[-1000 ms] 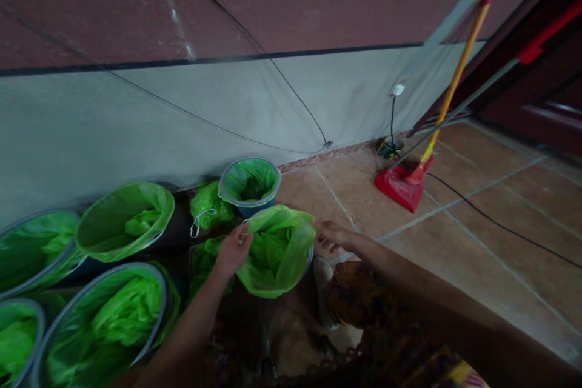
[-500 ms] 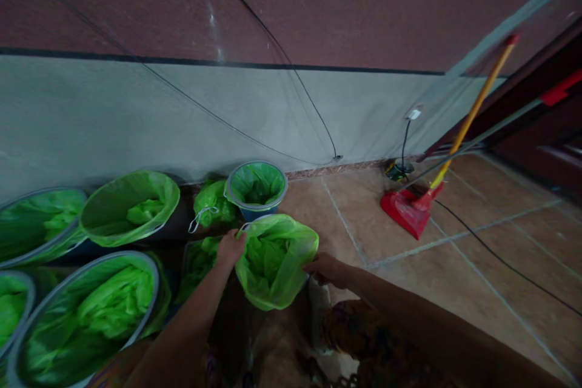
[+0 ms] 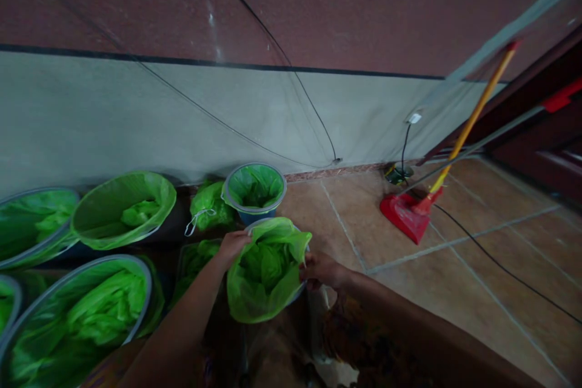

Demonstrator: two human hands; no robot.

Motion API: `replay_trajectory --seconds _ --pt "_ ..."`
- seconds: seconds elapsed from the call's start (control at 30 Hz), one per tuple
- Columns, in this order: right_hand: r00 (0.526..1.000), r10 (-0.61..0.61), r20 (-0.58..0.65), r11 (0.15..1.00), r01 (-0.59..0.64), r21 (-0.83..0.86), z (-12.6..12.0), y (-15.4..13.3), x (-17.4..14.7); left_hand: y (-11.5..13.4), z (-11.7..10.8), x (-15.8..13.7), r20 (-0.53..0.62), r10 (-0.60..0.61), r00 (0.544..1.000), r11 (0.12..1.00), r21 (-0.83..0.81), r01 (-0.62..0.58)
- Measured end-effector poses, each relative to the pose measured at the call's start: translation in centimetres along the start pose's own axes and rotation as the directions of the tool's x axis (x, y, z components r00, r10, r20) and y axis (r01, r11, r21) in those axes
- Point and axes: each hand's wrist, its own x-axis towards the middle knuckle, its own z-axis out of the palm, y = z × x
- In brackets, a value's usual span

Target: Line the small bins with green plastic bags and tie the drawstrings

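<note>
Between my hands a green plastic bag [image 3: 254, 309] lines a bin [image 3: 297, 294], its upper edge spread over the rim, with more crumpled green plastic inside. My left hand [image 3: 234, 247] grips the bag at the upper left of the rim, some fingers hidden behind the plastic. On the right side, my right hand [image 3: 321, 271] pinches the bag's edge against the outside of the rim. Just behind stands a small lined bin [image 3: 254, 216], and beside it lies a tied green bag [image 3: 211, 206] with a white drawstring.
Several larger bins with green liners stand at the left, including one lined bin [image 3: 145, 297] near my left arm. A red dustpan [image 3: 409, 217] and a yellow-handled broom [image 3: 473, 118] are at the right by the wall. A black cable [image 3: 491, 248] crosses the tiles.
My left hand has moved along the bag's edge, fingers now further over the rim. The bag sits lower and slightly left, and a grey rim now shows. My right hand shifted slightly left.
</note>
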Motion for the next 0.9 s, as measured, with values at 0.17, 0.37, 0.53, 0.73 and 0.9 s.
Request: replay_trajectory --seconds 0.17,0.37,0.53,0.73,0.9 --pt "0.982 -0.175 -0.077 0.934 0.141 -0.328 0.2 -2.3 -0.5 0.8 -0.4 -0.3 -0.115 0.108 0.987 0.992 0.080 -0.099" --pt "0.642 -0.692 -0.331 0.670 0.401 -0.624 -0.5 -8.4 -4.7 6.1 -1.9 -3.1 -0.190 0.335 0.923 0.921 -0.140 -0.363" --pt "0.372 -0.793 -0.482 0.596 0.636 -0.490 -0.2 -11.2 -5.3 9.7 -3.0 -6.8 -0.080 0.514 0.854 0.746 -0.451 -0.491" --pt "0.551 -0.638 -0.537 0.687 0.723 -0.074 0.0 -10.9 -1.1 9.3 -1.9 -7.7 0.051 0.454 0.889 0.802 -0.458 -0.383" --pt "0.866 -0.346 -0.361 0.749 0.487 0.451 0.9 -11.5 -0.5 9.0 -1.3 -7.2 0.081 0.515 0.853 0.818 -0.343 -0.461"
